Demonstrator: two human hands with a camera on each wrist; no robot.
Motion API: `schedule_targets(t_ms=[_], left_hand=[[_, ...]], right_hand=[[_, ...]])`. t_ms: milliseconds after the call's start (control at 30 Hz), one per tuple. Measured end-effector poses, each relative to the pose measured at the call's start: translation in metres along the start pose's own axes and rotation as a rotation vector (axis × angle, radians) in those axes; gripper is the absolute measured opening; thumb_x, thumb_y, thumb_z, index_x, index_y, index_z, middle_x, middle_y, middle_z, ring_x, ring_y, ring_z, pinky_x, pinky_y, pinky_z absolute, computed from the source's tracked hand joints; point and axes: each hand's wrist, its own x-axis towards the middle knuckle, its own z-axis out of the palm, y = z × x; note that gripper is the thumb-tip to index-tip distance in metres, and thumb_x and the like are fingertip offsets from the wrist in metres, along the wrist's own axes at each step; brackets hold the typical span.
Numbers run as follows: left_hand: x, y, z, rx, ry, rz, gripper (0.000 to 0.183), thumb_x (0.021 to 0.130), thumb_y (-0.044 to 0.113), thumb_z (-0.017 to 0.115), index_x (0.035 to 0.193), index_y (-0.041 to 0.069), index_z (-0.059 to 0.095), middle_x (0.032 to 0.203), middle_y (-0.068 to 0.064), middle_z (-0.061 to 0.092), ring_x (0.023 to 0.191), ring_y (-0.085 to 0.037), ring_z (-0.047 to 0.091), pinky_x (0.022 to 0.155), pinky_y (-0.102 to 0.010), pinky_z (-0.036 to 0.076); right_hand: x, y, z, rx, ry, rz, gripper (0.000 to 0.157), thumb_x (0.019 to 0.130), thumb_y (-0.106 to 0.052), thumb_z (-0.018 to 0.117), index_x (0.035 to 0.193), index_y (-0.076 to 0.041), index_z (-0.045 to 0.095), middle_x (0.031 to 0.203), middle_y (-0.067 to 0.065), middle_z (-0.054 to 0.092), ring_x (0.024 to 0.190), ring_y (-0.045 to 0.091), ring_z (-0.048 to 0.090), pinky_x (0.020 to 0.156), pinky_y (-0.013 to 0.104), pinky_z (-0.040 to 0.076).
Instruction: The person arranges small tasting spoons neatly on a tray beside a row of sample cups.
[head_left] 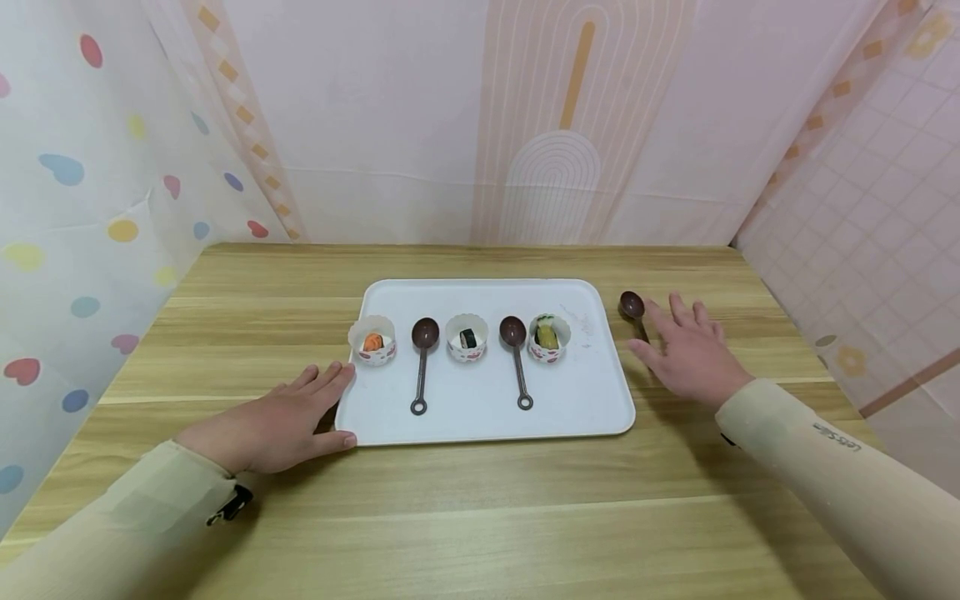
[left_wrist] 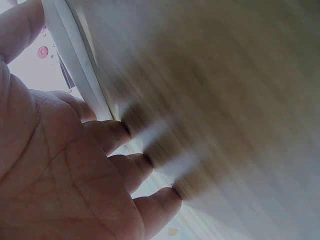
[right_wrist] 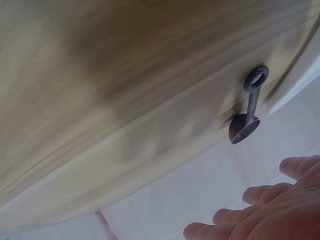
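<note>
A white tray [head_left: 480,421] lies on the wooden table. My left hand [head_left: 281,427] rests at its left edge, fingers extended, thumb by the near corner; in the left wrist view the fingertips meet the table beside the tray rim [left_wrist: 82,55]. My right hand [head_left: 693,354] hovers, fingers spread, over a brown measuring spoon [head_left: 632,305] right of the tray, partly covering its handle. The right wrist view shows that spoon [right_wrist: 253,102] apart from the fingers. Two similar spoons, left [head_left: 425,333] and right [head_left: 513,332], lie on the tray between three paper cups.
The left cup [head_left: 377,358] holds an orange-topped piece, the middle cup [head_left: 468,356] a dark-wrapped sushi roll, the right cup [head_left: 547,357] a yellow-green piece. Behind the table [head_left: 480,517] hangs a patterned curtain [head_left: 375,125]; more patterned cloth borders both sides.
</note>
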Motion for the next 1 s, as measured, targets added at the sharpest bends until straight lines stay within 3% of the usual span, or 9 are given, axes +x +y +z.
schedule_targets(t_ms=[600,833,1000], left_hand=[[0.001,0.000,-0.001,-0.005,-0.013,-0.007,0.109,0.097,0.074,0.055,0.168,0.000,0.016,0.172,-0.030,0.020,0.154,-0.062,0.018,0.118,-0.079,0.025],[0.000,-0.001,-0.001,-0.006,-0.013,-0.007,0.110,0.096,0.075,0.054,0.168,0.001,0.016,0.172,-0.030,0.020,0.154,-0.062,0.018,0.118,-0.078,0.025],[0.000,-0.002,0.000,-0.004,-0.017,-0.007,0.111,0.096,0.077,0.053,0.168,0.001,0.015,0.172,-0.029,0.019,0.154,-0.062,0.018,0.118,-0.079,0.025]], right_hand=[[-0.003,0.014,0.002,-0.061,-0.024,0.028,0.068,0.112,-0.041,0.045,0.168,-0.008,0.024,0.170,0.038,0.009,0.151,0.071,0.005,0.117,0.085,0.010],[-0.003,0.015,0.004,-0.095,-0.034,0.018,0.066,0.111,-0.036,0.049,0.166,-0.005,0.029,0.167,0.039,0.018,0.148,0.069,0.019,0.117,0.083,0.019],[-0.003,0.015,0.004,-0.113,-0.034,-0.009,0.065,0.111,-0.032,0.051,0.163,0.001,0.033,0.160,0.042,0.033,0.147,0.063,0.032,0.120,0.074,0.028]])
